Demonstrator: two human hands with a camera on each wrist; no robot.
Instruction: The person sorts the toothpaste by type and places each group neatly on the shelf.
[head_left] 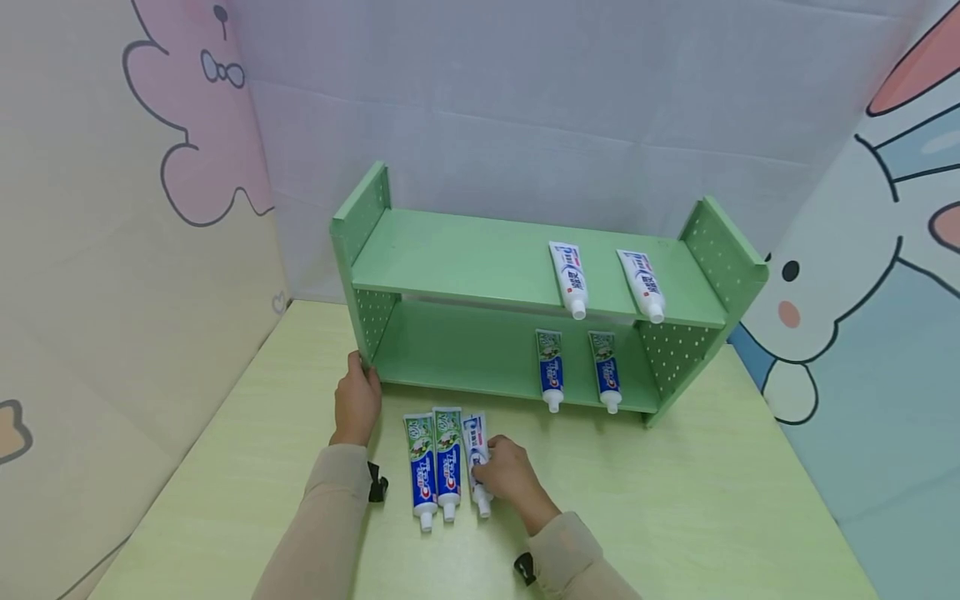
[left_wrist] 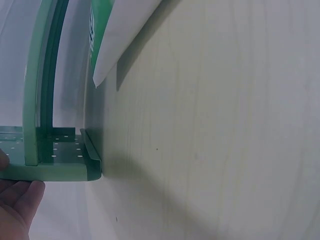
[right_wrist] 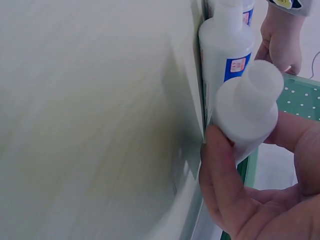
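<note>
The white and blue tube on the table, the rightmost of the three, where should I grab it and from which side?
Grip the rightmost tube low on its body near the cap, coming from its free right side. It lies flat, cap toward the person, with a green tube tight against its left. The right hand already pinches it there, thumb and fingers around the cap end.
</note>
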